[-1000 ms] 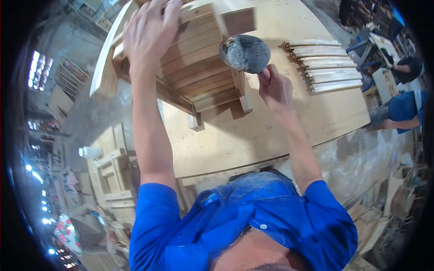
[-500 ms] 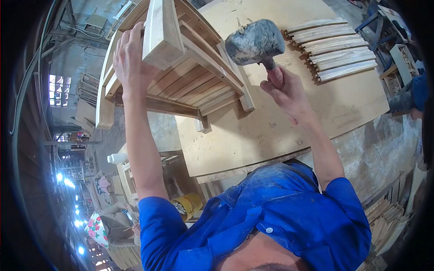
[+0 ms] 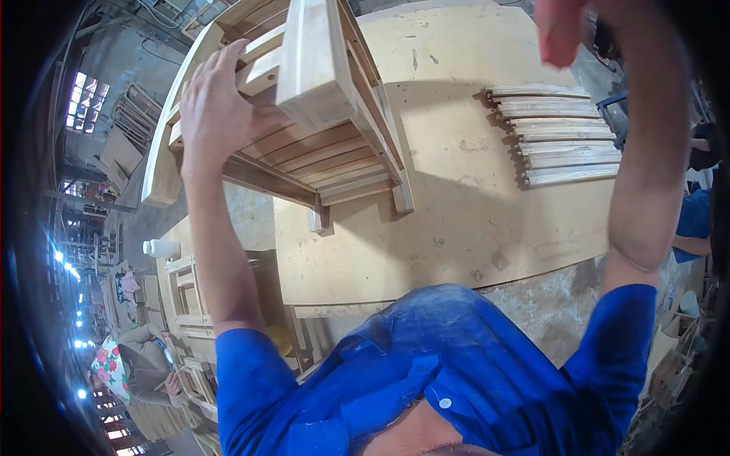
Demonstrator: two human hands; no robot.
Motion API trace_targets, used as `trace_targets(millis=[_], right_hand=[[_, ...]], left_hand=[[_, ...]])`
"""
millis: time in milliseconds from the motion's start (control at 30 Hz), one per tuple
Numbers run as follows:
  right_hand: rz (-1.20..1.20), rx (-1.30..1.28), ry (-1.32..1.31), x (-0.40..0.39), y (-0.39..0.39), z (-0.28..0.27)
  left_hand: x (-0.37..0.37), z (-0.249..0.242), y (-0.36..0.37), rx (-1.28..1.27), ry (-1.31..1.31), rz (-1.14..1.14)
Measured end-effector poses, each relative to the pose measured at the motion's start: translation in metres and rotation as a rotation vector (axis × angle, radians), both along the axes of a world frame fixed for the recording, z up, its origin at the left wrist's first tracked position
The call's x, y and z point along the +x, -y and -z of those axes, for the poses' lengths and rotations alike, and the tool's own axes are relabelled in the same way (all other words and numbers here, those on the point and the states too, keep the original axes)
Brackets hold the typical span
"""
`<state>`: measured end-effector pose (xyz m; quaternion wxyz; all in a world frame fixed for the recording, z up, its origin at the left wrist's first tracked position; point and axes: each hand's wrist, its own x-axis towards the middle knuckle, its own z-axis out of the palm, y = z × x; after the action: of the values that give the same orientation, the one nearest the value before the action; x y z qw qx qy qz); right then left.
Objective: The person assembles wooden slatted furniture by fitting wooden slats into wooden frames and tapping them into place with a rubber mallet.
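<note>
My left hand (image 3: pixel 213 110) is wrapped over a rail of a pale wooden chair frame (image 3: pixel 313 72), its thumb beneath. The frame is tilted on the work table, with its slatted panel and short legs towards me. A thick squared end of the frame rises beside my left hand. My right hand (image 3: pixel 604 6) is raised at the top edge, mostly cut off by the view. From it sticks out the red handle of a mallet (image 3: pixel 559 42); the mallet's head is out of view.
Curved wooden slats (image 3: pixel 566 137) lie in a row on the plywood table (image 3: pixel 456 251). Left of the table are a white bottle (image 3: pixel 161 248) and more wooden frames (image 3: pixel 186 292). One person in a floral garment (image 3: pixel 110 365) is at lower left, another in blue (image 3: pixel 690 224) at far right.
My right hand has swung up from above the table to the top edge, taking the mallet head out of view. My left hand stays on the chair frame.
</note>
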<state>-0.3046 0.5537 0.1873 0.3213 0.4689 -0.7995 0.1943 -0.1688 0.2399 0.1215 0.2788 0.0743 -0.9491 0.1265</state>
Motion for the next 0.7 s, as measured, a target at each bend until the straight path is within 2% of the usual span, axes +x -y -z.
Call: trace_targets(millis=[33,100,167,200,267,300,333,367,400,467,500,533,600,667,700], right_hand=[[0.145,0.163,-0.127,0.009,0.018,0.010],[0.024,0.268,0.257,-0.005,0.049,0.026],[-0.149,0.498,0.624,-0.038,0.050,0.020],[-0.218,0.387,0.542,-0.044,0.046,0.026],[-0.238,0.158,0.684,-0.012,0.046,0.011],[-0.271,0.055,0.680,-0.009,0.046,0.015],[-0.284,-0.032,0.670,-0.010,0.037,0.021],[-0.290,-0.113,0.678,-0.012,0.025,0.023],[-0.284,-0.178,0.698,-0.014,0.010,0.019],[-0.196,-0.279,0.741,-0.015,-0.031,0.000],[-0.153,-0.327,0.763,-0.011,-0.055,-0.010],[0.163,-0.320,0.699,0.006,-0.070,-0.036],[0.199,-0.376,0.570,0.046,-0.100,-0.046],[0.212,-0.360,0.483,0.075,-0.098,-0.060],[0.211,-0.338,0.441,0.089,-0.086,-0.066]], left_hand=[[-0.001,0.002,-0.001,-0.026,-0.016,-0.008],[0.000,0.008,-0.007,-0.007,-0.009,-0.030],[-0.003,0.012,-0.005,-0.013,-0.041,-0.052],[-0.002,0.015,-0.001,-0.019,-0.067,-0.084],[-0.002,0.012,-0.004,0.115,-0.020,-0.112],[0.002,0.005,-0.011,0.070,0.020,-0.099],[0.003,0.014,-0.007,-0.055,-0.108,-0.074],[0.006,0.027,-0.002,-0.153,-0.342,0.051],[0.020,0.042,0.000,-0.079,-0.466,0.240],[0.053,0.095,-0.008,-0.023,-0.661,0.473],[0.080,0.117,-0.009,0.016,-0.712,0.432],[0.097,0.140,0.003,0.011,-0.732,0.419],[0.119,0.173,0.031,0.544,-1.165,0.131],[0.111,0.145,0.067,0.951,-1.013,0.219],[0.108,0.121,0.074,1.184,-0.678,0.175]])
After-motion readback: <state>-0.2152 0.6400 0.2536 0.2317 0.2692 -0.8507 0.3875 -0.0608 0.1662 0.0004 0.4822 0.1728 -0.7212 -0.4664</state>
